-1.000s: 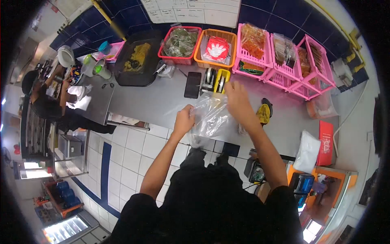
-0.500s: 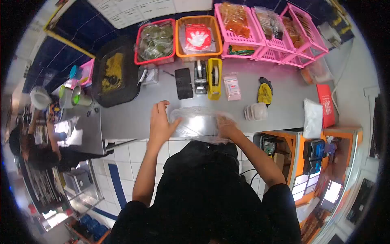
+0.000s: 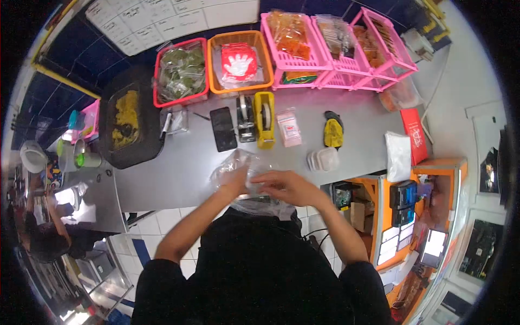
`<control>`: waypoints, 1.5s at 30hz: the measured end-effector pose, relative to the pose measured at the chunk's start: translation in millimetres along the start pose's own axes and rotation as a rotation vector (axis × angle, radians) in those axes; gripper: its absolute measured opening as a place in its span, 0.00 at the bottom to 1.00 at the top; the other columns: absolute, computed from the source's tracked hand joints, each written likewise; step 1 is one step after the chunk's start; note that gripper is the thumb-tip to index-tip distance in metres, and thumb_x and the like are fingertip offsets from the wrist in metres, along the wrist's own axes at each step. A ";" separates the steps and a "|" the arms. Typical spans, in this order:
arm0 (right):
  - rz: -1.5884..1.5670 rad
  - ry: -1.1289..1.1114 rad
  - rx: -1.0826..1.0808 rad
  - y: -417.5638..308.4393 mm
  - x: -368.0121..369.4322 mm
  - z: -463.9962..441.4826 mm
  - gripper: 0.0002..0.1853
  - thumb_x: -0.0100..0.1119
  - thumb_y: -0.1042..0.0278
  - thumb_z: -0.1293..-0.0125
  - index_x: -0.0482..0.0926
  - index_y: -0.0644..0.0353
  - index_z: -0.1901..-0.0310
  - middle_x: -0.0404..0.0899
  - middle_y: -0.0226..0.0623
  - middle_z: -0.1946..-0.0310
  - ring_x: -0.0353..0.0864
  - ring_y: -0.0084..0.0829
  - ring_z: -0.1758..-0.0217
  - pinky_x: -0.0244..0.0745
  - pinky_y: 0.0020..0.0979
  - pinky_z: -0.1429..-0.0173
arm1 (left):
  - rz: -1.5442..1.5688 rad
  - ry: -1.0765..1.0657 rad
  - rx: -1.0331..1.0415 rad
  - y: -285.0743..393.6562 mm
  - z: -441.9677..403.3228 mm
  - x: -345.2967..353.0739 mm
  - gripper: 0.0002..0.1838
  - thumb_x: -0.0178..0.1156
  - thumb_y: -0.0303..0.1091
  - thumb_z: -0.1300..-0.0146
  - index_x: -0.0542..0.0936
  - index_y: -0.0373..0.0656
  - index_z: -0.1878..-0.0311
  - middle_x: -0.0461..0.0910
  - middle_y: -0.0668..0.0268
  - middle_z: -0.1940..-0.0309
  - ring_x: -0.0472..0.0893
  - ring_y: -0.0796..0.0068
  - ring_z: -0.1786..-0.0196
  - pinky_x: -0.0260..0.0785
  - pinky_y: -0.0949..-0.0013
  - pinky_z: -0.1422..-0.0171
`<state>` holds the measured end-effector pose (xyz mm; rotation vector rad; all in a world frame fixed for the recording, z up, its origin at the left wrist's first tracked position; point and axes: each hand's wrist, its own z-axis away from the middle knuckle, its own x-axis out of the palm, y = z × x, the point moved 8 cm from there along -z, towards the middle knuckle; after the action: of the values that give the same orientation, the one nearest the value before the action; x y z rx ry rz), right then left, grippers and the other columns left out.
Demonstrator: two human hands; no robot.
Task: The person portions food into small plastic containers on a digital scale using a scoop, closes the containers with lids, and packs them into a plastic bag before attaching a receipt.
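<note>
A clear plastic bag lies crumpled at the table's front edge, against my body. My left hand is on or inside the bag's left part, its fingers blurred and covered by plastic. Just to the right, my right hand reaches over the bag with its fingers bent toward the left hand; whether they pinch the film is too small to tell. Beyond the hands are a black phone, a black tape dispenser, a yellow tape dispenser and a pink-and-white packet.
Small clear containers and a yellow-black item sit to the right. Along the back stand a red basket, an orange basket, pink racks and a black tray. A co-worker is at far left.
The bag was held up, then laid low at the table edge. My hands have come close together over it. The view has shifted, bringing the right side of the table further in.
</note>
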<state>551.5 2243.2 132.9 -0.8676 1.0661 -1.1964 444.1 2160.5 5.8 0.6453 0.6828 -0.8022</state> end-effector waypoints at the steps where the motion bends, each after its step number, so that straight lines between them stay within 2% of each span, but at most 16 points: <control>1: -0.146 0.080 0.046 -19.3 -24.2 16.9 0.26 0.67 0.74 0.39 0.77 0.56 0.37 0.76 0.44 0.37 0.74 0.45 0.33 0.69 0.44 0.29 | -0.004 -0.002 -0.020 -2.6 -7.2 14.7 0.59 0.79 0.49 0.55 0.56 0.50 0.21 0.49 0.47 0.20 0.78 0.48 0.36 0.72 0.53 0.32; 3: 0.527 0.334 -0.048 -39.9 -86.9 44.7 0.38 0.70 0.80 0.48 0.71 0.52 0.33 0.69 0.45 0.31 0.66 0.48 0.27 0.66 0.48 0.27 | 0.145 0.000 0.006 -12.8 -17.2 62.6 0.56 0.74 0.54 0.48 0.55 0.50 0.20 0.58 0.41 0.25 0.77 0.38 0.38 0.72 0.44 0.36; 4: 0.730 0.404 0.141 -18.7 -104.8 57.0 0.42 0.70 0.81 0.50 0.68 0.50 0.30 0.66 0.45 0.29 0.65 0.49 0.26 0.66 0.49 0.26 | 0.145 -0.002 -0.008 -19.2 -2.7 63.7 0.56 0.74 0.54 0.48 0.55 0.50 0.20 0.58 0.41 0.25 0.77 0.38 0.38 0.72 0.44 0.36; 5: 0.934 0.475 0.335 2.1 -121.3 70.5 0.47 0.71 0.82 0.53 0.64 0.49 0.28 0.62 0.45 0.27 0.63 0.50 0.25 0.66 0.50 0.26 | 0.218 0.046 0.214 -3.2 19.4 48.2 0.54 0.75 0.51 0.47 0.56 0.50 0.21 0.62 0.41 0.28 0.78 0.37 0.40 0.72 0.44 0.37; 6: 0.931 0.472 0.333 19.6 -125.7 75.6 0.47 0.71 0.82 0.53 0.64 0.49 0.28 0.62 0.45 0.27 0.63 0.50 0.25 0.66 0.50 0.26 | 0.291 0.092 0.441 13.7 44.3 25.5 0.53 0.75 0.49 0.47 0.58 0.49 0.22 0.66 0.42 0.30 0.78 0.37 0.41 0.72 0.44 0.37; 8: 1.100 0.422 0.419 65.8 -129.1 81.0 0.52 0.72 0.81 0.58 0.61 0.47 0.28 0.58 0.47 0.27 0.62 0.53 0.25 0.66 0.52 0.28 | 0.439 0.222 0.387 15.2 93.8 -54.4 0.46 0.76 0.47 0.49 0.66 0.48 0.27 0.69 0.44 0.33 0.79 0.40 0.41 0.72 0.47 0.36; 10: 1.095 0.422 0.434 109.1 -134.7 86.3 0.50 0.73 0.81 0.59 0.63 0.48 0.30 0.62 0.47 0.31 0.64 0.52 0.28 0.68 0.52 0.30 | 0.587 0.367 0.327 -2.0 101.7 -91.5 0.41 0.77 0.46 0.50 0.74 0.47 0.33 0.72 0.47 0.35 0.79 0.44 0.41 0.72 0.49 0.36; 14: 0.996 0.420 0.481 102.7 -138.3 83.4 0.46 0.73 0.79 0.61 0.66 0.53 0.34 0.70 0.48 0.41 0.71 0.52 0.34 0.71 0.50 0.34 | 0.059 0.751 0.210 -50.4 67.6 -75.4 0.35 0.77 0.40 0.51 0.77 0.50 0.38 0.83 0.51 0.55 0.84 0.55 0.51 0.77 0.53 0.46; 16: 0.880 0.438 0.413 54.8 -128.0 77.6 0.44 0.73 0.78 0.61 0.67 0.55 0.36 0.71 0.48 0.42 0.71 0.54 0.36 0.71 0.48 0.35 | 0.354 0.409 0.138 -74.6 34.8 -33.9 0.29 0.68 0.42 0.42 0.75 0.49 0.37 0.84 0.46 0.59 0.85 0.44 0.57 0.77 0.46 0.52; 20: 0.625 0.380 0.176 -16.3 -80.9 55.7 0.42 0.74 0.76 0.59 0.68 0.60 0.37 0.72 0.50 0.43 0.73 0.54 0.38 0.71 0.41 0.34 | 0.532 0.544 -0.015 -90.1 32.3 -33.6 0.18 0.60 0.34 0.40 0.79 0.46 0.45 0.83 0.45 0.73 0.84 0.39 0.66 0.76 0.43 0.57; 27: 0.424 0.126 0.134 73.2 29.6 -45.0 0.46 0.77 0.65 0.55 0.63 0.64 0.33 0.71 0.54 0.38 0.73 0.55 0.35 0.73 0.45 0.32 | 0.616 0.581 -0.066 -92.7 27.1 -33.6 0.15 0.60 0.33 0.39 0.81 0.44 0.48 0.81 0.46 0.75 0.83 0.46 0.72 0.74 0.52 0.63; 29: 0.660 0.184 0.385 104.4 39.4 -54.3 0.48 0.79 0.63 0.55 0.63 0.63 0.32 0.71 0.53 0.38 0.74 0.54 0.35 0.77 0.45 0.37 | 0.622 0.583 -0.025 -93.8 26.1 -30.3 0.16 0.60 0.33 0.39 0.81 0.44 0.48 0.81 0.47 0.75 0.83 0.47 0.71 0.75 0.52 0.63; 36: 0.852 0.401 0.365 95.1 53.6 -27.5 0.48 0.77 0.66 0.51 0.61 0.55 0.28 0.71 0.49 0.33 0.78 0.52 0.39 0.80 0.45 0.41 | 0.598 0.540 -0.018 -85.7 21.5 -18.8 0.17 0.62 0.40 0.38 0.81 0.46 0.47 0.82 0.48 0.76 0.84 0.41 0.68 0.75 0.46 0.58; 39: 0.528 0.308 -0.172 -0.4 36.1 2.6 0.34 0.66 0.79 0.45 0.72 0.56 0.33 0.77 0.46 0.38 0.82 0.45 0.41 0.79 0.44 0.39 | 0.610 0.616 -0.022 -90.8 32.6 -27.9 0.19 0.67 0.40 0.41 0.83 0.44 0.48 0.84 0.48 0.69 0.85 0.45 0.66 0.76 0.49 0.57; 41: 0.658 0.644 -0.133 -5.3 -34.6 37.4 0.30 0.63 0.81 0.45 0.76 0.56 0.37 0.77 0.47 0.38 0.80 0.48 0.40 0.77 0.41 0.39 | 0.622 0.640 0.017 -94.8 38.2 -29.6 0.20 0.68 0.41 0.42 0.83 0.44 0.48 0.84 0.49 0.66 0.85 0.49 0.66 0.77 0.52 0.57; 45: 1.053 0.499 0.408 74.5 -116.0 65.1 0.48 0.73 0.79 0.57 0.63 0.52 0.30 0.69 0.45 0.33 0.66 0.52 0.28 0.65 0.50 0.28 | 0.674 0.583 -0.042 -94.5 48.8 -30.8 0.25 0.72 0.44 0.44 0.84 0.43 0.46 0.83 0.54 0.61 0.84 0.58 0.64 0.76 0.60 0.57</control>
<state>631.3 2369.4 102.1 0.3536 1.3412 -0.6565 366.4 2087.1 34.9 1.0111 0.9260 0.0392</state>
